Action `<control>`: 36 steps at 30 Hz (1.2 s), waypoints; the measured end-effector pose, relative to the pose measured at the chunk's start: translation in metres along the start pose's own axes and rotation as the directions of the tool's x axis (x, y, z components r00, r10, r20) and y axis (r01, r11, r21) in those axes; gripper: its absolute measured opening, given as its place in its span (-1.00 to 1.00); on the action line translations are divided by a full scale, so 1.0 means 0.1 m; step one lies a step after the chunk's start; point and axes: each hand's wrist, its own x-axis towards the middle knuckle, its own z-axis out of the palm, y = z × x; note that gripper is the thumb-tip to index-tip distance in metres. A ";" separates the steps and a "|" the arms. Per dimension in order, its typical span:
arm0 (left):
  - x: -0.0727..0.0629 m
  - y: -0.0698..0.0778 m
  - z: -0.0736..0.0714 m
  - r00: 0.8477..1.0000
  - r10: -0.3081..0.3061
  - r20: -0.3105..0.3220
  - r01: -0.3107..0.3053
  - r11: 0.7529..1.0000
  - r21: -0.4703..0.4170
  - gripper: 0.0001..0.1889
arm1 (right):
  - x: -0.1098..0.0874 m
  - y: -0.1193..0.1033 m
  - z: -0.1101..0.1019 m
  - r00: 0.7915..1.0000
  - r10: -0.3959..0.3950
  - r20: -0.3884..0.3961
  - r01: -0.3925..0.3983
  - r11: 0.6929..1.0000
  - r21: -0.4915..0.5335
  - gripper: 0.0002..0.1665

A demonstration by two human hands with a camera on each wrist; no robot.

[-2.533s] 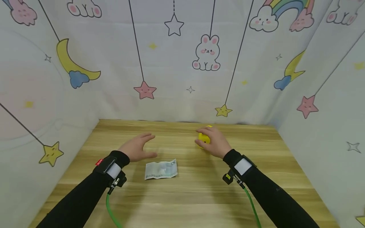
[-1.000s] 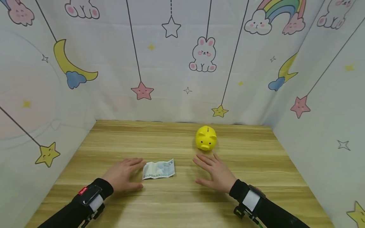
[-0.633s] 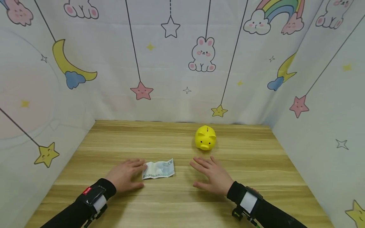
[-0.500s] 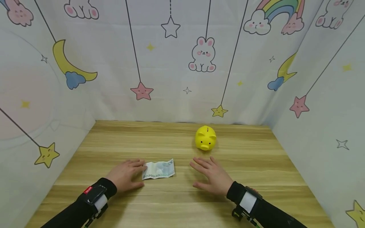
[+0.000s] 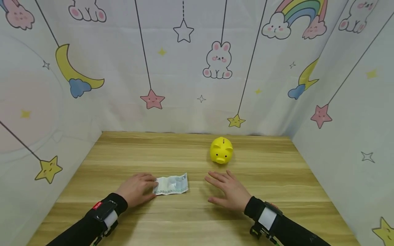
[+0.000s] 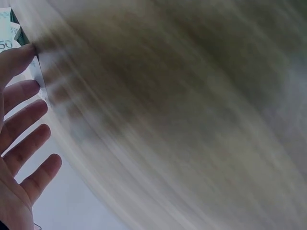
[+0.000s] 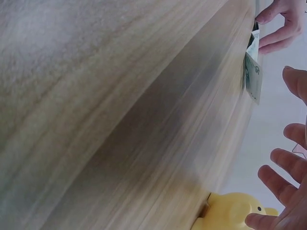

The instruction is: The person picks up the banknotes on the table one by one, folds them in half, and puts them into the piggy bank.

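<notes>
A pale blue-green banknote lies slightly creased on the wooden table, left of centre. At its left end is my left hand, thumb and index fingertips at the edge with a gap between them. In the left wrist view the other fingers of that hand are spread, and a "50" shows on the note. My right hand hovers with spread fingers and holds nothing. Just beyond it stands a yellow piggy bank, snout towards me, with a slot on top.
The wooden table is bounded at the back and both sides by white cloth walls printed with stars, moons and rabbits. Dark sleeves with strapped-on wrist cameras cover both forearms.
My right hand has left the piggy bank and drawn back towards me. My left hand has come down to the banknote's left end, its thumb lately moving closer to the fingers.
</notes>
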 end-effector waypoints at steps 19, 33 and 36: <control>0.08 0.02 0.00 0.999 0.031 -0.032 -0.028 0.995 0.098 -0.62 | 0.02 0.01 -0.01 0.999 0.023 0.026 -0.024 0.999 0.039 -0.22; 0.11 -0.04 0.03 0.987 0.110 -0.114 -0.099 0.990 0.095 -0.88 | 0.06 0.01 0.01 0.999 0.032 0.026 -0.033 0.999 0.043 -0.24; 0.16 -0.05 -0.01 0.972 0.139 -0.187 -0.123 0.988 0.097 -0.92 | 0.07 0.00 0.01 1.000 0.025 0.016 -0.025 0.999 0.038 -0.24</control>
